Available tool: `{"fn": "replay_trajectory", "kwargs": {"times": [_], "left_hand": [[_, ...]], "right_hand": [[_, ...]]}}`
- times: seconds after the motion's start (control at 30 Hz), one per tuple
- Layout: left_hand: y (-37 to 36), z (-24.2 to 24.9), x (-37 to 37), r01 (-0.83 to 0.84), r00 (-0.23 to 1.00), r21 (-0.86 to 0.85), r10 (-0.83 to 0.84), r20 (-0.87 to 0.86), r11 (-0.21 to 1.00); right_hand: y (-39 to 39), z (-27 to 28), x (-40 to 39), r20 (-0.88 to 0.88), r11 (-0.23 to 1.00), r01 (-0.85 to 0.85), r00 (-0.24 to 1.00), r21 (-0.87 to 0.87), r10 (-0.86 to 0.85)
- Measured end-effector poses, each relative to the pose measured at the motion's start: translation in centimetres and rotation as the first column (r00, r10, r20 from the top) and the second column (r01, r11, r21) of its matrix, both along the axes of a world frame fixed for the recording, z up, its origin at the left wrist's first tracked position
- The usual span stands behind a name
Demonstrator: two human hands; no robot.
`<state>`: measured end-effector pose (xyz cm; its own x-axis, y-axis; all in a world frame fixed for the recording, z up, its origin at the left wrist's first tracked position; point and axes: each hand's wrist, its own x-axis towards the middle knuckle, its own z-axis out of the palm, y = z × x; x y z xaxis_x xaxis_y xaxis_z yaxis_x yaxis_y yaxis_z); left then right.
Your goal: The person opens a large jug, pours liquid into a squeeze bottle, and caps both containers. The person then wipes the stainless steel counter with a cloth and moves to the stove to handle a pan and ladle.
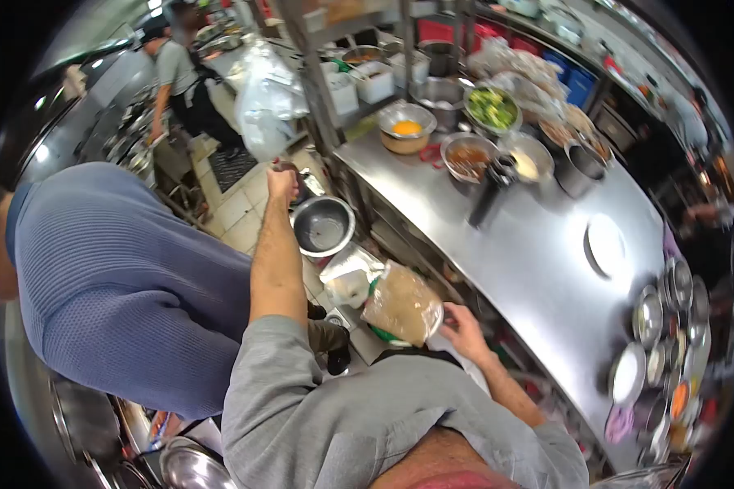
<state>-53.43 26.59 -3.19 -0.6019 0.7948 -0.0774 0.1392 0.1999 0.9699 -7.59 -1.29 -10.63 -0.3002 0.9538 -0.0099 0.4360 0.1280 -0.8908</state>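
My left hand (283, 183) is stretched forward in a closed fist beside the narrow lower end of a clear plastic bag (269, 102). What the fist holds is hidden, and a dark object lies just to its right. Below that hand a round metal bowl (324, 226) stands low by the table. Close to my waist, a tub with a green rim (383, 334) carries a brown mass wrapped in clear plastic (404, 303). My right hand (462, 332) has its fingers curled on the tub's right edge.
Along my right runs a steel table (506, 261) with an egg-yolk bowl (406, 128), a broccoli bowl (493, 110), a white plate (605, 246) and stacked dishes. A person in blue (122, 285) stands close on my left; another person (183, 81) works further ahead.
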Motion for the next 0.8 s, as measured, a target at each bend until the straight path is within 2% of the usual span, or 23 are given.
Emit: {"fn": "replay_trajectory", "kwargs": {"times": [0.03,0.07,0.1,0.13,0.17,0.2,0.23,0.3,0.37,0.4,0.43,0.47,0.53,0.6,0.63,0.67,0.7,0.77,0.8], "left_hand": [[-0.5,-0.1,2.2,-0.035,0.999,0.125,0.032,0.025,0.992],[1.3,-4.7,0.7,0.183,0.983,0.047,-0.181,-0.041,0.982],[-1.0,-6.5,4.0,0.176,0.984,0.073,-0.173,-0.045,0.982],[-2.7,-9.8,6.0,0.294,0.956,0.028,-0.295,0.010,0.955],[-4.6,-14.8,7.6,0.322,0.943,-0.148,-0.331,-0.039,0.935],[-9.5,-17.2,11.0,0.441,0.897,-0.157,-0.426,0.121,0.884],[-12.7,-22.0,12.0,0.565,0.820,-0.345,-0.555,0.136,0.750],[-19.2,-30.7,14.5,0.720,0.521,-0.627,-0.828,0.206,0.297],[-28.2,-32.1,17.3,0.836,0.237,-0.549,-0.905,0.354,0.004],[-31.7,-32.4,18.4,0.771,0.284,-0.627,-0.820,0.497,-0.113],[-35.0,-31.2,20.1,0.690,0.413,-0.714,-0.746,0.523,-0.118],[-36.6,-32.1,20.8,0.679,0.112,-0.684,-0.883,0.455,-0.266],[-38.1,-31.1,23.5,0.601,-0.248,-0.674,-0.902,0.354,-0.430],[-39.3,-28.8,26.0,0.644,-0.130,-0.732,-0.974,0.184,-0.224],[-39.1,-30.3,26.8,0.634,-0.165,-0.733,-0.969,0.184,-0.247],[-38.3,-31.5,27.4,0.716,0.023,-0.675,-0.961,0.276,-0.176],[-37.9,-32.4,28.2,0.777,0.209,-0.625,-0.904,0.374,-0.079],[-38.1,-30.3,32.0,0.720,0.223,-0.679,-0.974,0.031,0.143],[-38.7,-28.8,34.1,0.758,0.343,-0.613,-0.936,0.082,0.224]], "right_hand": [[-2.5,-1.0,2.2,0.033,0.995,0.098,0.995,-0.030,-0.097],[-4.9,-2.0,4.2,0.033,0.973,0.226,0.974,-0.053,-0.224],[-7.4,-2.8,6.0,0.035,0.930,0.361,0.932,-0.069,-0.360],[-9.9,-2.9,7.6,0.028,0.860,0.499,0.866,-0.103,-0.499],[-12.2,-3.6,9.0,0.045,0.788,0.611,0.791,-0.075,-0.610],[-14.2,-3.7,10.0,0.044,0.736,0.675,0.738,-0.052,-0.674],[-15.8,-3.5,10.7,0.041,0.680,0.733,0.681,-0.026,-0.732],[-18.2,-3.1,11.3,0.045,0.666,0.745,0.665,0.028,-0.745],[-19.7,-1.5,11.1,0.032,0.681,0.732,0.681,-0.018,-0.731],[-20.4,-1.2,11.0,0.013,0.700,0.714,0.701,-0.017,-0.713],[-21.1,-1.1,11.1,-0.008,0.724,0.690,0.724,-0.015,-0.690],[-21.7,-0.6,11.2,-0.015,0.692,0.722,0.691,-0.017,-0.722],[-23.6,0.4,11.9,0.027,0.735,0.676,0.736,-0.044,-0.676],[-25.7,-0.4,14.4,0.043,0.709,0.705,0.708,0.024,-0.705],[-26.8,-0.3,16.1,0.068,0.716,0.692,0.713,0.089,-0.698],[-28.0,-0.1,18.4,0.041,0.687,0.720,0.687,0.103,-0.726],[-29.1,0.4,20.9,0.075,0.602,0.774,0.600,0.198,-0.796],[-31.4,0.6,27.3,0.123,0.455,0.796,0.445,0.400,-0.887],[-32.6,1.6,30.1,0.147,0.372,0.809,0.344,0.455,-0.927]]}}
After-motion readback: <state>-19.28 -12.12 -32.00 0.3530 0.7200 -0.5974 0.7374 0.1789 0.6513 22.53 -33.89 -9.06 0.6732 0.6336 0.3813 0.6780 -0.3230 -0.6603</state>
